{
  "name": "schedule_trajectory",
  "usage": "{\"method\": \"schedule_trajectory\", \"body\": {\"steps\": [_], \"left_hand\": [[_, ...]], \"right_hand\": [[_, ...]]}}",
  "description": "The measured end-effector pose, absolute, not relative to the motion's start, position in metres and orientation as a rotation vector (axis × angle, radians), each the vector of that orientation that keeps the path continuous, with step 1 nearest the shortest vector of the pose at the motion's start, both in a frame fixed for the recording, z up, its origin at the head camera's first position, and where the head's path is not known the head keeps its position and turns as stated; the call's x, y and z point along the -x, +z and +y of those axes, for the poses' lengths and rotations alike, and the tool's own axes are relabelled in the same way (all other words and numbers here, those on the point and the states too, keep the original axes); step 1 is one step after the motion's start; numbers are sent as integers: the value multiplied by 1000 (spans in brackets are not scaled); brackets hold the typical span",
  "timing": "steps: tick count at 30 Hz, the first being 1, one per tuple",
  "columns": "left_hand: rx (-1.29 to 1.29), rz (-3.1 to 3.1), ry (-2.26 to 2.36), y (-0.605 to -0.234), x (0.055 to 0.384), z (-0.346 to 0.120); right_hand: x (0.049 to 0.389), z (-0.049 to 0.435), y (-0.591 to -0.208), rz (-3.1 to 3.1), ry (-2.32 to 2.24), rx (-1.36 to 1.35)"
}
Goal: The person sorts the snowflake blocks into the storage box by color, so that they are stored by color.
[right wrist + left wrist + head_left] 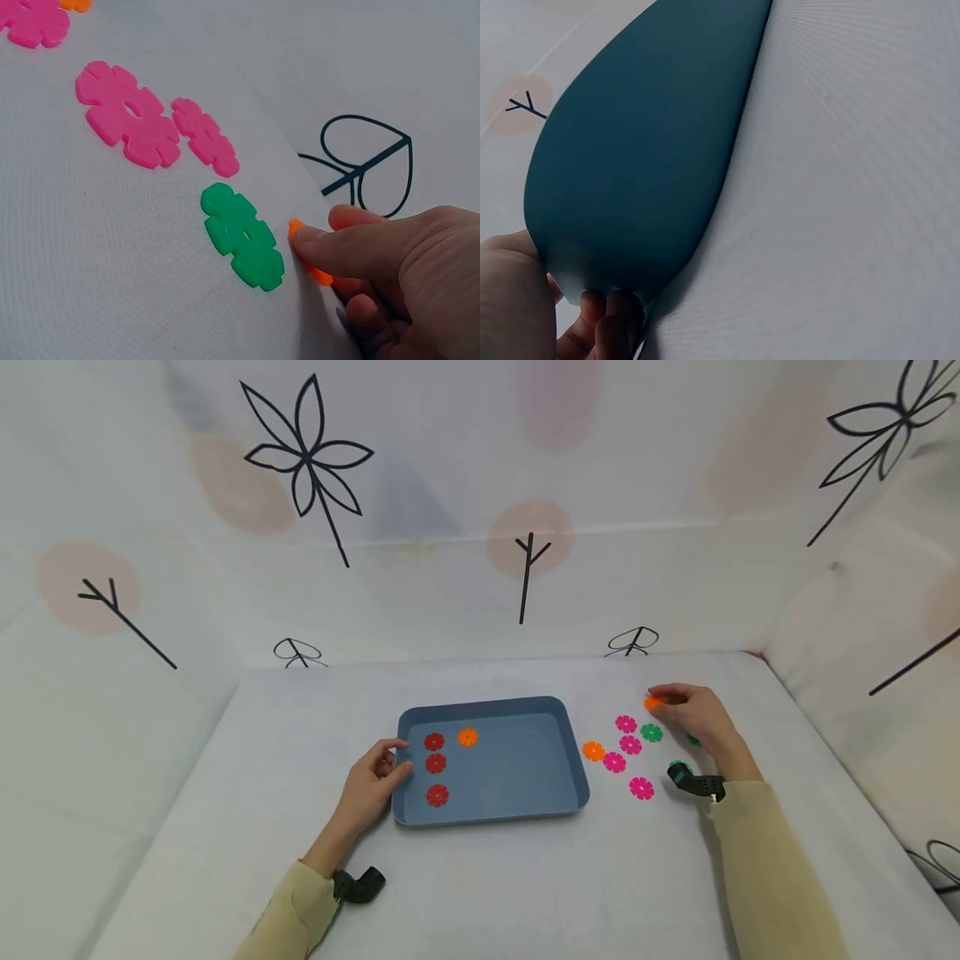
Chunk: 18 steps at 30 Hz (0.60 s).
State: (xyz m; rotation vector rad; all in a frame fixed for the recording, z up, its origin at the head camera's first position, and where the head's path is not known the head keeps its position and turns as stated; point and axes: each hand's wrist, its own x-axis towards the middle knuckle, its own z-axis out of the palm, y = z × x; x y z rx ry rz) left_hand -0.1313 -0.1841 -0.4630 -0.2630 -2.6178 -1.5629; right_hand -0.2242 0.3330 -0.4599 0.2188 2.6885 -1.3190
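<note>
A shallow blue-grey tray (517,777) lies on the white cloth, and my left hand (367,785) grips its left rim. The left wrist view shows curled fingers (613,330) at the tray's outer wall (645,150). Inside the tray, three red notched discs (435,763) form a column at the left, with one orange disc (468,737) to their right. Beyond the loose pieces at right, my right hand (697,714) pinches an orange notched plastic disc (322,276) between thumb and fingers, close to a green disc (244,236).
Right of the tray lie several pink discs (641,788), an orange disc (593,751) and green ones (651,732), some partly hidden by the right arm. Patterned fabric walls (450,593) enclose the table's back and sides. A black wrist camera (693,782) sits on the right wrist.
</note>
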Motion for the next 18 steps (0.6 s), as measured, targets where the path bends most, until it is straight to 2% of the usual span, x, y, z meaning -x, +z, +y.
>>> {"method": "schedule_trajectory", "body": {"steps": [6,18], "left_hand": [[265,-2603,-1568,-484,138,-191],[277,-2594,-1561,-474,134,-186]], "right_hand": [[222,335,-464,2702,-1328,-209],[225,332,-467,2771,-1298,-155]]}}
